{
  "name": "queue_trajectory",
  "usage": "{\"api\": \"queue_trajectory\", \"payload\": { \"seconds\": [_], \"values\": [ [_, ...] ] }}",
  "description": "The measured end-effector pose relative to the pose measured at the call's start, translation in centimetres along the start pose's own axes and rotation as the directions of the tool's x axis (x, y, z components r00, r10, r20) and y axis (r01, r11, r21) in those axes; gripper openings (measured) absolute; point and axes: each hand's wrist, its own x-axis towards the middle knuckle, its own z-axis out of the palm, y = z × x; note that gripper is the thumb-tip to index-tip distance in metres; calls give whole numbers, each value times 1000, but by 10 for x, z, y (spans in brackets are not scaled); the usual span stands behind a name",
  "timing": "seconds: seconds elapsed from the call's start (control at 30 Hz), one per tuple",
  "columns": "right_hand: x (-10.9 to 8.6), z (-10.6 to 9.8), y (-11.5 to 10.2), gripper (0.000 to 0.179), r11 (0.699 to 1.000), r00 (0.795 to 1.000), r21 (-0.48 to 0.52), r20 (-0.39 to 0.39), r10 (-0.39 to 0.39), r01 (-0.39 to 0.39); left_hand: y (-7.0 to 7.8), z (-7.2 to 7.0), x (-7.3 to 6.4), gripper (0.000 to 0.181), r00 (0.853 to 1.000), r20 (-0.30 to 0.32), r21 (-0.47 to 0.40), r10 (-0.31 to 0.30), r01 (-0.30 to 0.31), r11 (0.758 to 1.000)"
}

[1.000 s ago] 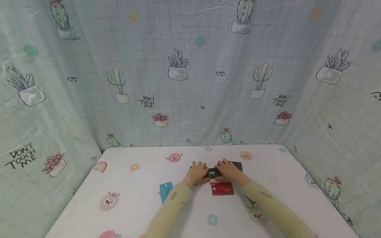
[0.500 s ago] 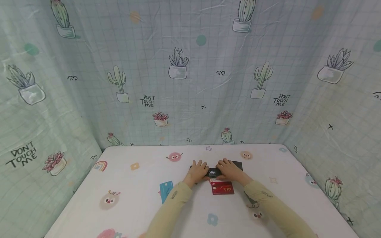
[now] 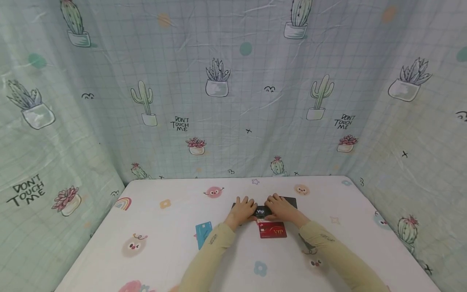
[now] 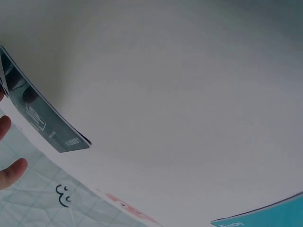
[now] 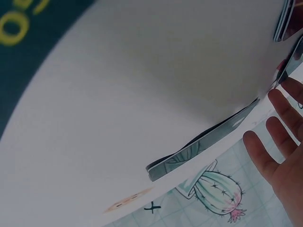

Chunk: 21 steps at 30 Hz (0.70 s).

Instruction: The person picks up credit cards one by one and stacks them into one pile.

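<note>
In the head view, a black card (image 3: 260, 211) marked "Vip" sits between my two hands. My left hand (image 3: 241, 211) pinches its left end and my right hand (image 3: 280, 209) its right end, with thumbs on the near side. The card's ends are hidden under the fingers. Beyond the right hand lies a dark card (image 3: 290, 201). Another dark card (image 4: 49, 124), partly behind the left hand, shows in the left wrist view. Just nearer than the hands is a red card (image 3: 273, 230) marked "VIP", with a pale strip at its far edge.
A blue card (image 3: 204, 234) lies left of the hands, partly covered by the left sleeve. Under the right forearm a dark green card (image 3: 306, 242) pokes out; its yellow lettering shows in the right wrist view. The white table (image 3: 164, 243) meets a cactus-print curtain (image 3: 233, 154) behind.
Both hands stay at the black card with hardly any movement. The right sleeve has shifted slightly, showing more of the dark green card.
</note>
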Motion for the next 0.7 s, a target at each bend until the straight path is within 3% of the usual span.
{"api": "queue_trajectory", "payload": {
  "seconds": [0.7],
  "values": [
    [1,5,1,55,1000,1000,3,15,11,-11,0,-1,-2,49,999,-40,-11,10,-10,1000]
  ]
}}
